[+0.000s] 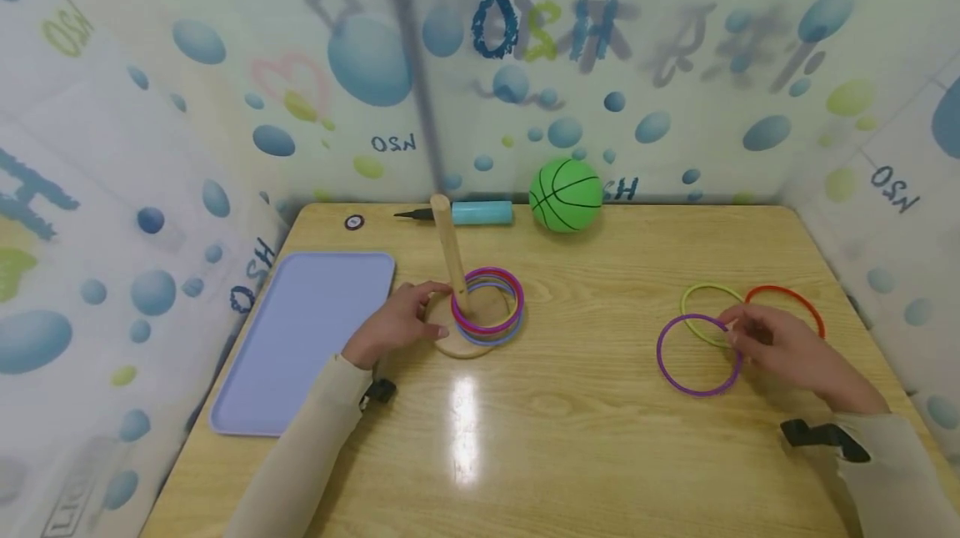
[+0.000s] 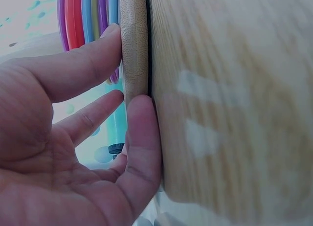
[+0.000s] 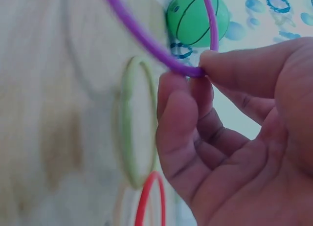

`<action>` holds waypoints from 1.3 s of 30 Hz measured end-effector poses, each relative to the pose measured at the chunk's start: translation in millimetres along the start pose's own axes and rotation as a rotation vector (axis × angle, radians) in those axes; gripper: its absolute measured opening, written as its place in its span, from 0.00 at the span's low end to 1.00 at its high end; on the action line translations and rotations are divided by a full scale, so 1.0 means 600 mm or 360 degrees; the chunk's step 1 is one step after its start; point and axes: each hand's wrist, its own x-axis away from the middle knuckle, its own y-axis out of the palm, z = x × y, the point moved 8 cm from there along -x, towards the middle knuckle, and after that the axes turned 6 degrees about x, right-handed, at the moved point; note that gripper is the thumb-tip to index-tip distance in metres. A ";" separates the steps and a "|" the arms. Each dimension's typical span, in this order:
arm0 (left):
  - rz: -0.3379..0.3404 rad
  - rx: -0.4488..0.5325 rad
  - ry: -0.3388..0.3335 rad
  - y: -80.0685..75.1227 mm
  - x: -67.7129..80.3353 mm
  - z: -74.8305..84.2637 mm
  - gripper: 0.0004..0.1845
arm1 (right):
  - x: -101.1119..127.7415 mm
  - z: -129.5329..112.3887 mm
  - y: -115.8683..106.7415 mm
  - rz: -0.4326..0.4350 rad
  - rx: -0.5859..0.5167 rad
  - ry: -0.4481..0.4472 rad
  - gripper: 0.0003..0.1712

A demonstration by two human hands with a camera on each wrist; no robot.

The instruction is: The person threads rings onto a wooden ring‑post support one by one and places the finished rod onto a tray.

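Fingertips of right hand (image 1: pixel 780 346) pinch the purple ring (image 1: pixel 697 354) — left hand (image 1: pixel 397 323) (fingers straight) touches the wooden base (image 2: pixel 134 45).

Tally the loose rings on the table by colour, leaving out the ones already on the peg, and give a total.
Purple ring, pinched by the right hand: 1
Yellow-green ring: 1
Red ring: 1
Total: 3 loose rings
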 end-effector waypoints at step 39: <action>0.0002 0.0009 -0.0021 0.002 -0.005 -0.008 0.37 | -0.125 -0.217 -0.046 0.0205 -0.1123 -0.0126 0.13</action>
